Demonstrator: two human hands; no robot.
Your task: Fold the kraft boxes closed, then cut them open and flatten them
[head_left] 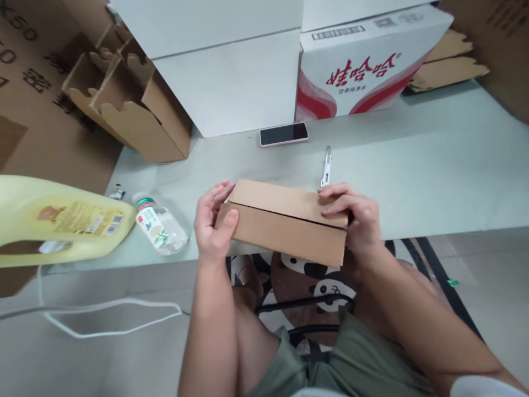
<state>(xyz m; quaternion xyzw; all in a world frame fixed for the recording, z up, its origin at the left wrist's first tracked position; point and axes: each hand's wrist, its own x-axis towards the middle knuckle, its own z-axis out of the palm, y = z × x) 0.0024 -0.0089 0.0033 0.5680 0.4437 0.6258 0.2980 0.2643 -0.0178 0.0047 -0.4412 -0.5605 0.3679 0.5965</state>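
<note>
Olive-green shorts [372, 358] and bare forearms [212, 325] lie nearest the viewpoint, framing an oblong brown carton [285, 234] at the near edge of the pale surface [425, 171], which it partly overhangs; whether its base rests there cannot be told. Left hand [212, 223]: fingers bent round the carton's left end, thumb pressed flat on the near panel. Right hand [363, 220]: fingers slightly parted, gripping across the upper panel at the right end, thumb hidden.

Handling (judged): thin board suggests a light, fairly stiff body that should not slip, although the contents are unseen and broad panels may bow under a hard squeeze. Short ends and folded edges offer the firmest hold; pressure along the dark lengthwise slit is best avoided.

Materials: matt, smooth cardboard with crisp edges. Beyond lie a slim white tool [326, 168], probably a cutter, and a flat, glossy phone [284, 134]. At left, a clear, rounded plastic bottle [161, 226] neighbours an opaque yellow jug [95, 220] with a moulded handle. Behind are smooth white boxes [239, 82] and scallop-edged cardboard holders [136, 124].
</note>
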